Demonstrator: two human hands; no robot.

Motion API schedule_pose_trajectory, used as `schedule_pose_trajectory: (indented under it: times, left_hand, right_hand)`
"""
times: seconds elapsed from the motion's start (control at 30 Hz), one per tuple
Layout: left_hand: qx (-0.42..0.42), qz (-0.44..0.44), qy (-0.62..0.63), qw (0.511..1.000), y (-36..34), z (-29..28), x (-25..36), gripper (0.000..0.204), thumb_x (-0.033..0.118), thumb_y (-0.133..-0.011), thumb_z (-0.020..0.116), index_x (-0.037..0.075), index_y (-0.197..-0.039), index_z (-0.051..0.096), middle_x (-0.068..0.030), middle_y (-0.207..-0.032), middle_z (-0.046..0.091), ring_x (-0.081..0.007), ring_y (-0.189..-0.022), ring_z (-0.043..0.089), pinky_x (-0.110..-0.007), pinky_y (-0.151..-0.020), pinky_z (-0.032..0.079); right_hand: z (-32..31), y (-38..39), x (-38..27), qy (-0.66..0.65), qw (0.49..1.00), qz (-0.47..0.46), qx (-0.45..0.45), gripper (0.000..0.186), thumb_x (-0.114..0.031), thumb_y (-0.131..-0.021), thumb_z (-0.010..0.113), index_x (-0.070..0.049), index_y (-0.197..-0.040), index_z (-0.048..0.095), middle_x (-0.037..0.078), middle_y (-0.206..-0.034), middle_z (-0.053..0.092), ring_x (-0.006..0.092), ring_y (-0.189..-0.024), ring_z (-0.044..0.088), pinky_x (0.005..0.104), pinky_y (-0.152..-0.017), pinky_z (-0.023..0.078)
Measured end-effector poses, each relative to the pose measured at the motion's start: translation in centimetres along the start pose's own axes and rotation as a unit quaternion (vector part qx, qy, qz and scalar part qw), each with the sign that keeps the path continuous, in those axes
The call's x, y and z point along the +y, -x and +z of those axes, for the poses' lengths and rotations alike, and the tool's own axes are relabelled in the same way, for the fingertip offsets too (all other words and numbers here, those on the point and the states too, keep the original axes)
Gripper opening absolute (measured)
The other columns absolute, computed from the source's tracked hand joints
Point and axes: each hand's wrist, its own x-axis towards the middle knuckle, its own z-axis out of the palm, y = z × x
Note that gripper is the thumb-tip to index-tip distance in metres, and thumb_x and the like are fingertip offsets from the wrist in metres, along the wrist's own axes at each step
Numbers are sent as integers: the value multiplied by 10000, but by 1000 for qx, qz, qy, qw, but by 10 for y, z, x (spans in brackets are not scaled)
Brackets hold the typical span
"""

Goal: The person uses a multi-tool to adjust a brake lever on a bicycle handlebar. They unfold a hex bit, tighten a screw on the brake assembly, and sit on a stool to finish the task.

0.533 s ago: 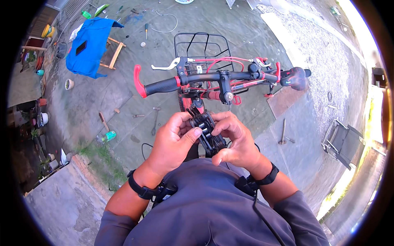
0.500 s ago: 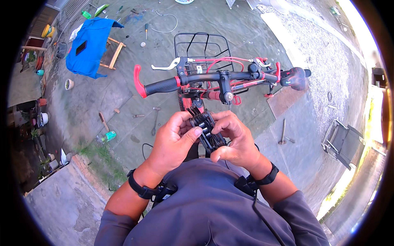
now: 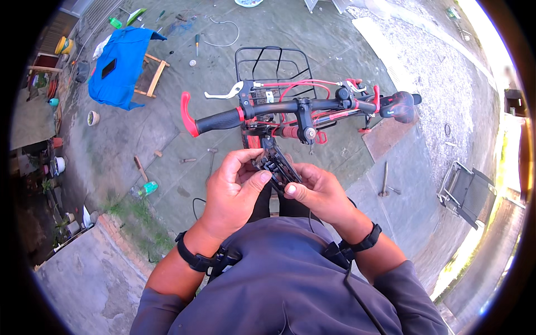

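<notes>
Close to my body, just below the bicycle's handlebar (image 3: pixel 282 107), I hold what looks like a black bicycle pedal (image 3: pixel 278 168) in both hands. Its body is slotted, with small silvery metal parts near the middle. My left hand (image 3: pixel 234 181) is closed on its left end, thumb on top. My right hand (image 3: pixel 321 194) grips the right, lower end, thumb along the edge and fingers curled behind it. The undersides of the pedal and most fingertips are hidden. Behind it stands the bicycle, with red bar ends and a black rack (image 3: pixel 273 49).
A stool draped in blue cloth (image 3: pixel 116 75) with a phone on it stands far left. A hammer (image 3: pixel 385 178) lies on the right, a screwdriver (image 3: pixel 196 44) ahead. A green bottle (image 3: pixel 148 188) rests left; a folded chair (image 3: pixel 468 194) is at far right.
The pedal has tilted in my hands, showing more of its narrow edge. My right thumb now lies on its lower end, and the right fingers have slipped from its top to behind it.
</notes>
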Motion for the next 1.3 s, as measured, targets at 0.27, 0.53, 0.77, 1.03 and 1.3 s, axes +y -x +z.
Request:
schedule_pose_trajectory:
  times: [0.27, 0.53, 0.77, 1.03, 1.3]
  left_hand:
    - [-12, 25, -35, 999, 1, -1, 0, 310, 31, -972, 634, -39, -1255, 528, -111, -1184, 647, -154, -1085, 633, -313, -951, 518]
    - [-31, 48, -31, 998, 1, -7, -4, 277, 123, -1020, 590, -36, -1243, 544, -100, -1177, 651, -147, -1093, 623, -301, -951, 504]
    - [-41, 43, -45, 997, 2, -8, -2, 257, 60, -1008, 576, -39, -1242, 535, -106, -1162, 615, -157, -1093, 597, -304, -974, 473]
    - [-62, 104, -153, 981, 3, -8, 0, 250, 61, -992, 609, -43, -1211, 549, -115, -1142, 616, -154, -1033, 611, -295, -913, 501]
    - [-30, 67, -101, 992, 0, -1, 4, 245, 67, -988, 623, -54, -1189, 554, -96, -1098, 602, -132, -992, 591, -275, -896, 490]
  right_hand:
    - [12, -8, 3, -107, 991, -76, -20, 756, -145, -895, 769, 65, -1491, 353, 105, -1380, 536, 165, -1258, 532, 315, -1060, 453]
    - [11, -11, -2, -150, 987, -38, -44, 831, -145, -841, 823, 51, -1498, 354, 88, -1377, 541, 148, -1238, 539, 300, -1034, 472]
    - [9, -13, 2, -177, 982, -17, -61, 786, -133, -833, 827, 40, -1471, 401, 69, -1337, 568, 132, -1201, 560, 285, -987, 503]
    - [12, -12, 10, -184, 982, -11, -50, 624, -211, -880, 793, 23, -1377, 496, 57, -1213, 620, 123, -1084, 607, 290, -928, 532]
    - [16, -17, 10, -118, 993, -19, 2, 481, -245, -946, 715, 6, -1315, 537, 67, -1144, 644, 132, -1046, 635, 281, -826, 557]
